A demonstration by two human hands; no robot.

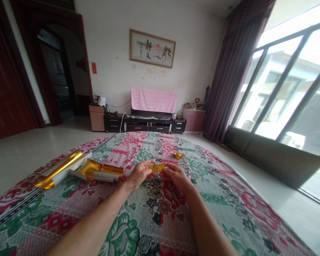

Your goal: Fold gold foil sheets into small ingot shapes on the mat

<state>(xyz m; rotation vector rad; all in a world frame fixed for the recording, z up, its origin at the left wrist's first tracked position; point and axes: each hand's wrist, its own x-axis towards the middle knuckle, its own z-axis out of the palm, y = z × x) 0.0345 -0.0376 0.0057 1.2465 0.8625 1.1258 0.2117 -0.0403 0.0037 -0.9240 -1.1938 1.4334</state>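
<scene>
Because the small gold strip (156, 168) is pinched near both ends, left hand (140, 175) and right hand (177, 175) apparently hold it flat between narrow fingers. Beyond the grip sits a folded gold piece (179, 155); to its left, half-rolled gold sheets (89, 170), likely there to leave working room.

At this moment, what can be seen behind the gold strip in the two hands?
Patterned cloth shows past the upper edge of the gold strip; whatever is directly behind the strip is covered.
</scene>
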